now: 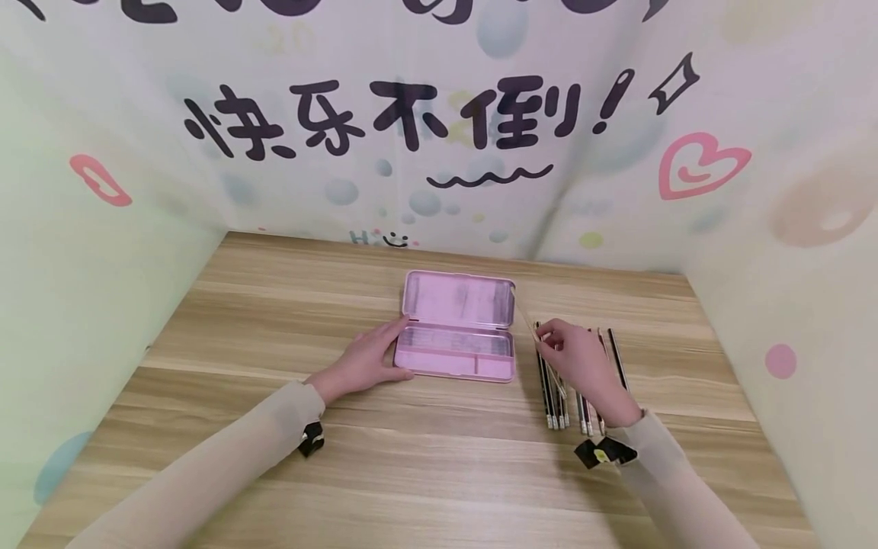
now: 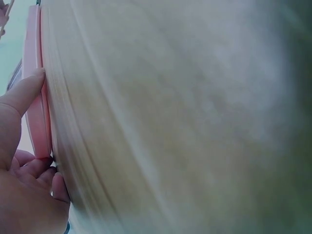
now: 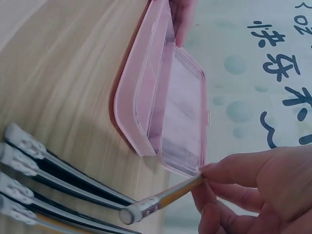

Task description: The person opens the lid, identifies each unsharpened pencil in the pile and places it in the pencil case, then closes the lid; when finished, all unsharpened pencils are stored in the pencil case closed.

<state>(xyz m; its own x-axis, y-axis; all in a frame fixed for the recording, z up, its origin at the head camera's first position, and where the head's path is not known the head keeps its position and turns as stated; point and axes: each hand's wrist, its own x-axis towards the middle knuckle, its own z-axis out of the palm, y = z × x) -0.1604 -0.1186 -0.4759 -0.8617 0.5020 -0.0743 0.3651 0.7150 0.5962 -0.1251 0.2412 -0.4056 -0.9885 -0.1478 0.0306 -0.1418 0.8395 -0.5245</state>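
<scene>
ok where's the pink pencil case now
In the head view, the pink pencil case sits open on the table, between the left hand gripping its left end and the pencils to its right.

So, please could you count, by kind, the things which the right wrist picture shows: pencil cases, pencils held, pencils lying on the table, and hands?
Open pencil case: 1
Held pencil: 1
Pencils lying on the table: 4
Hands, being the right hand and part of the left hand: 2
Total: 8
</scene>
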